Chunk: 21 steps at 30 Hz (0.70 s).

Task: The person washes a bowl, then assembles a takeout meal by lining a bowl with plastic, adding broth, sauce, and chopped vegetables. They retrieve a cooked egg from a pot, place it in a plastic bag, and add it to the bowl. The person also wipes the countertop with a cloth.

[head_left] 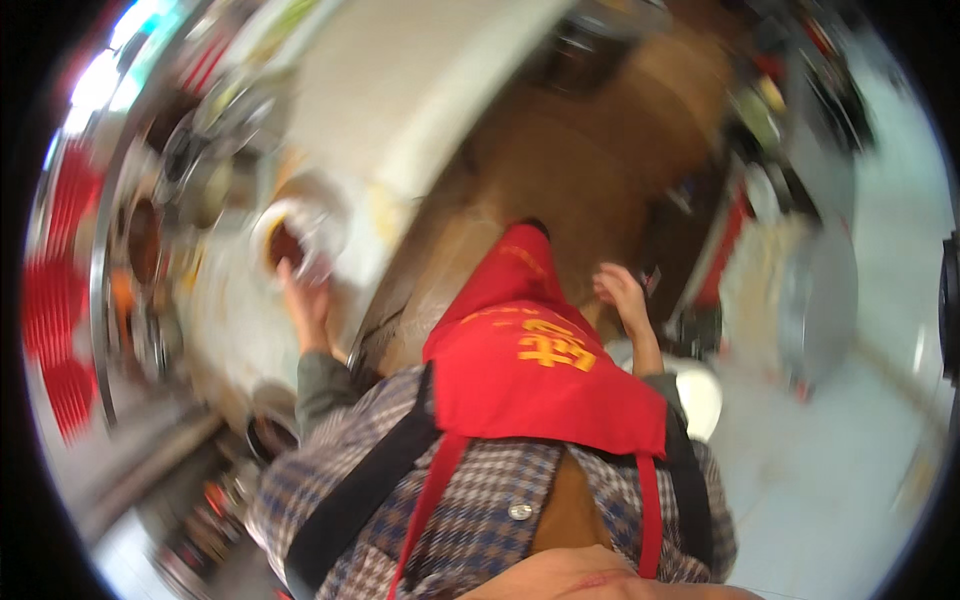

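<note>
A white bowl with dark reddish-brown contents is over the pale counter on my left. My left hand grips its near edge, with the thumb at the rim. A shiny, clear-looking patch shows at the bowl's right side; blur hides what it is. My right hand hangs beside the red apron, fingers loosely bent and a little apart, with nothing visible in them.
Several pots and bowls crowd the counter's left side. Red stacked items line the far left edge. A brown floor runs ahead. On the right are a large round grey container and a white round item.
</note>
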Tool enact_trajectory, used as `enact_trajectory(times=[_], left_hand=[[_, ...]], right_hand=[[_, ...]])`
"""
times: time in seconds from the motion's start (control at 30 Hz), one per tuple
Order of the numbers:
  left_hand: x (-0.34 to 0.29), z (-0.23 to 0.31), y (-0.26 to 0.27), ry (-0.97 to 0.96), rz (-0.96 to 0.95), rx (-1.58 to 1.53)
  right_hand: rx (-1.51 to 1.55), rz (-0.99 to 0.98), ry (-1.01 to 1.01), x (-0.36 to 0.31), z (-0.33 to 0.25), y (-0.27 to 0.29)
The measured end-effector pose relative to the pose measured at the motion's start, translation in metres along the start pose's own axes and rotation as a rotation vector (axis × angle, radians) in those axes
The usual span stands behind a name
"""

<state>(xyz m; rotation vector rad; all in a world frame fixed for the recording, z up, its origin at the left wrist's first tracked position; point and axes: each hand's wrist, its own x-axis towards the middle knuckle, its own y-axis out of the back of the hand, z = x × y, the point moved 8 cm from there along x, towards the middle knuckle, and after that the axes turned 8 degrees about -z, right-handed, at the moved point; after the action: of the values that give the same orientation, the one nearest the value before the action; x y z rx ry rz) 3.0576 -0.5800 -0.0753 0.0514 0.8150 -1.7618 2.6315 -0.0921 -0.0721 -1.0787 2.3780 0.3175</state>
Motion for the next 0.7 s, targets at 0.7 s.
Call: enact_trajectory(times=[0.7], left_hand=[[0.004,0.141,0.058,-0.163,0.321,0.693]], right_hand=[[-0.500,-0.824,0.412,0.175,-0.222,-0.528]])
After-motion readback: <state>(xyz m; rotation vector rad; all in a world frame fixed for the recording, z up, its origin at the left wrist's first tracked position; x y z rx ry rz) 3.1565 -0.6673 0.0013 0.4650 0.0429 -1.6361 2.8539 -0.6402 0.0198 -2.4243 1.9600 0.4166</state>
